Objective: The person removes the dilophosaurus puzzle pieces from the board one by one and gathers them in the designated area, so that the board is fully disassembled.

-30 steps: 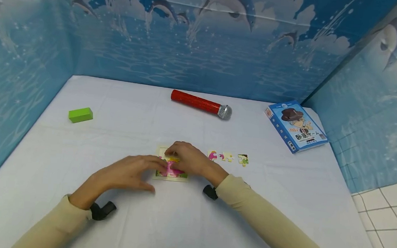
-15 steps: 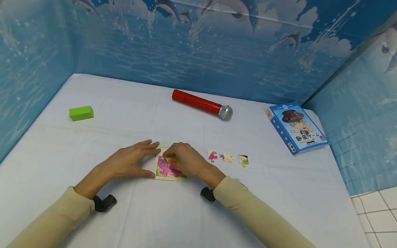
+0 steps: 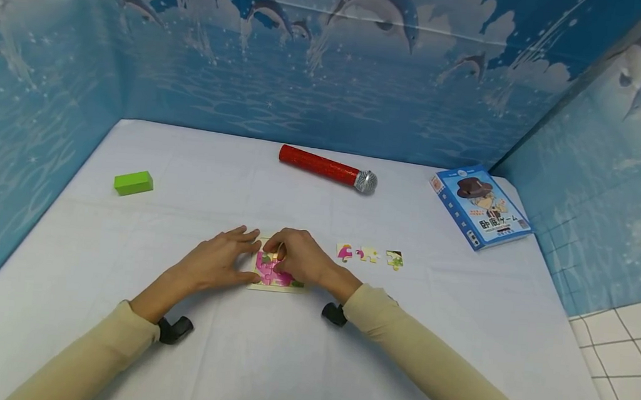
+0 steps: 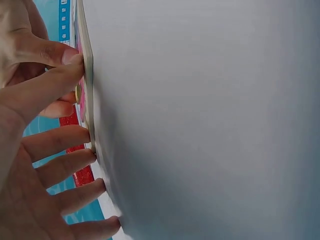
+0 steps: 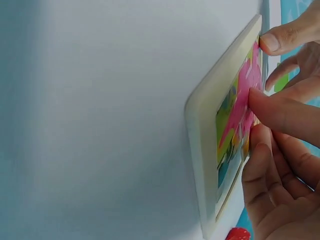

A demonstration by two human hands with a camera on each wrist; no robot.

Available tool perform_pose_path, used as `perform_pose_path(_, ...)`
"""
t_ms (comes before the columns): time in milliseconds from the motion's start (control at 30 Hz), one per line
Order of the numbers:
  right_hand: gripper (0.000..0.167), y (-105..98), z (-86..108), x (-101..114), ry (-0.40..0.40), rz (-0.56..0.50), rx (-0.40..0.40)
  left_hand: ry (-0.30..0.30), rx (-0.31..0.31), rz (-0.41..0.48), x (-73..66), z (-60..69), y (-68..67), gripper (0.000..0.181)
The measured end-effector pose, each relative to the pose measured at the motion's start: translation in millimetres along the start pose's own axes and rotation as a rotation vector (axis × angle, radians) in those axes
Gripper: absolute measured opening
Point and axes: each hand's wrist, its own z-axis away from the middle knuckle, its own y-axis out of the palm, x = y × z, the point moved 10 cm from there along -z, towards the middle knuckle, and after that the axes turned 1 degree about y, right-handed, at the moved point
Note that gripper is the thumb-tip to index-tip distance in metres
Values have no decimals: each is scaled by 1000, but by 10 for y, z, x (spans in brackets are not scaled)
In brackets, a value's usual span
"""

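A small jigsaw puzzle board (image 3: 276, 289) with a pale frame lies on the white table, its picture mostly pink and green. My left hand (image 3: 215, 261) rests at its left side, fingers spread and fairly straight. In the left wrist view, the left thumb (image 4: 55, 80) touches the frame's edge. Over the board, my right hand (image 3: 307, 258) pinches a puzzle piece (image 5: 245, 148) with some yellow on it; fingers hide most of it. Several fitted pieces show under the right thumb. To the right lie a pink loose piece (image 3: 344, 252), a yellowish piece (image 3: 369, 255) and a green piece (image 3: 394, 260).
A red toy microphone (image 3: 323, 166) lies at the back of the table. At the far right is a blue game box (image 3: 481, 206), and a green block (image 3: 133, 183) sits at the left. Dolphin-print curtains (image 3: 250, 81) enclose the back and sides.
My left hand has shifted forward and to the board's left side, uncovering its lower left part. The right hand stays over the board with small finger movements. The loose pieces have not moved.
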Motion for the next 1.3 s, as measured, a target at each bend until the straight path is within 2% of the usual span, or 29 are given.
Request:
perform_pose_path(267,26,4,-39,-98,40,-127,-8,-31,23,24,19,-8,9,69)
perform_pose_path(500,16,-53,-35,-144,52,-191,-26,-46,34,-2,32,-22,30,69)
perform_pose_path(733,16,-233,150,-280,86,-311,33,-46,45,-13,29,-31,35,72)
perform_pose_path(867,15,-376,375,-461,136,-301,49,-40,52,-10,15,-27,34,73)
perform_pose_path(1067,13,-581,706,-767,245,-229,-9,-27,50,-8,1,-23,11,73)
perform_pose_path(1300,10,-649,857,-919,290,-169,-79,-30,52,-17,-1,-20,28,73)
